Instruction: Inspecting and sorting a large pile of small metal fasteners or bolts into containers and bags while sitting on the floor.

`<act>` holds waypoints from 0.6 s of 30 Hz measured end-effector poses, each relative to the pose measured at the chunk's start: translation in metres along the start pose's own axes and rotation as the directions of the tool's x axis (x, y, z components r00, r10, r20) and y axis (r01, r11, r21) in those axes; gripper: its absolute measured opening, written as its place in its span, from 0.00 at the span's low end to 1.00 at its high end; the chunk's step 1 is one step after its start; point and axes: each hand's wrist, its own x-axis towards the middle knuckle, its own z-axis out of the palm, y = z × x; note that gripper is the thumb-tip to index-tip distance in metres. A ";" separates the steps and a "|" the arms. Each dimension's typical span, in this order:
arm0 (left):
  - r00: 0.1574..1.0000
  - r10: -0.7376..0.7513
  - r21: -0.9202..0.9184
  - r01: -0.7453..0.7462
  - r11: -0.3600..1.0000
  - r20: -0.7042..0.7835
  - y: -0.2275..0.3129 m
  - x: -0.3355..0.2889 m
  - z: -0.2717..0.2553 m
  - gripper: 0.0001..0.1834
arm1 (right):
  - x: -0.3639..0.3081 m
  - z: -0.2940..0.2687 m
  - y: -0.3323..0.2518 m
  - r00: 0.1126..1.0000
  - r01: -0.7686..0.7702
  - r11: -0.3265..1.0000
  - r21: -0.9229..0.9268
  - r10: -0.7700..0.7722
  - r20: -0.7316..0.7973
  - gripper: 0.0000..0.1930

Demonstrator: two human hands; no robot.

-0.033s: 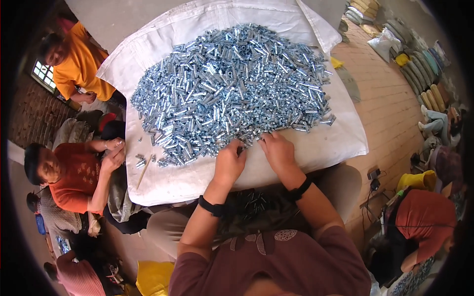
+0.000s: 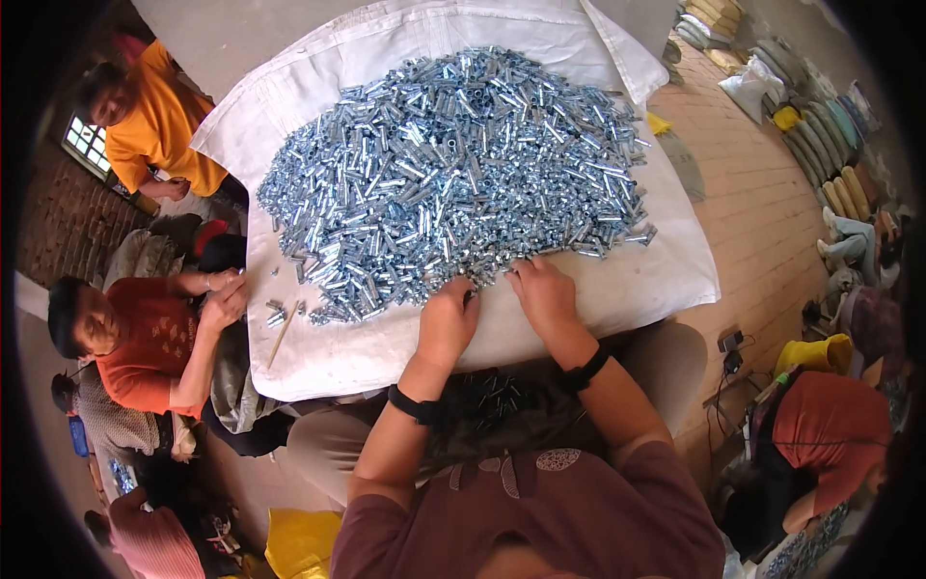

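A broad heap of shiny bluish-silver metal tubes and small nut-like pieces (image 2: pixel 434 183) covers much of the white cloth (image 2: pixel 627 280) over the table. At the heap's near edge, my left hand (image 2: pixel 449 318) has its fingers curled and pinched together. Just to its right, my right hand (image 2: pixel 543 294) pinches with thumb and forefinger among the small pieces. Whatever lies between the fingers of either hand is too small or hidden to make out. Several dark slender rods (image 2: pixel 497 394) rest in my lap, below the table edge.
Left of the heap lie a thin wooden stick (image 2: pixel 280 338) and a few loose metal parts (image 2: pixel 277 314). A co-worker in an orange-red shirt (image 2: pixel 154 328) sits at the left edge, hands by the cloth. A yellow bag (image 2: pixel 301 542) stands at lower left; stacked sacks (image 2: pixel 820 140) line the right wall.
The co-worker's hands at the left edge of the cloth have shifted slightly. My own hands hold the same place and pose.
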 end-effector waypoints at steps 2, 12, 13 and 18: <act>0.999 -0.008 0.240 -0.005 0.971 0.052 0.002 -0.013 -0.007 0.08 | 0.000 0.002 0.004 1.000 0.019 1.000 -0.017 -0.019 -0.011 0.08; 0.951 -0.244 -0.581 0.309 0.753 0.190 0.005 -0.043 -0.002 0.06 | -0.022 -0.029 -0.017 0.924 -0.382 0.572 0.726 0.221 0.312 0.06; 0.937 -0.273 -0.620 0.349 0.703 0.218 0.014 -0.045 -0.005 0.06 | -0.025 -0.036 -0.022 0.863 -0.504 0.304 0.809 0.220 0.455 0.07; 0.920 -0.295 -0.666 0.391 0.635 0.259 0.033 -0.058 -0.010 0.06 | -0.036 -0.052 -0.029 0.860 -0.508 0.214 0.834 0.188 0.475 0.09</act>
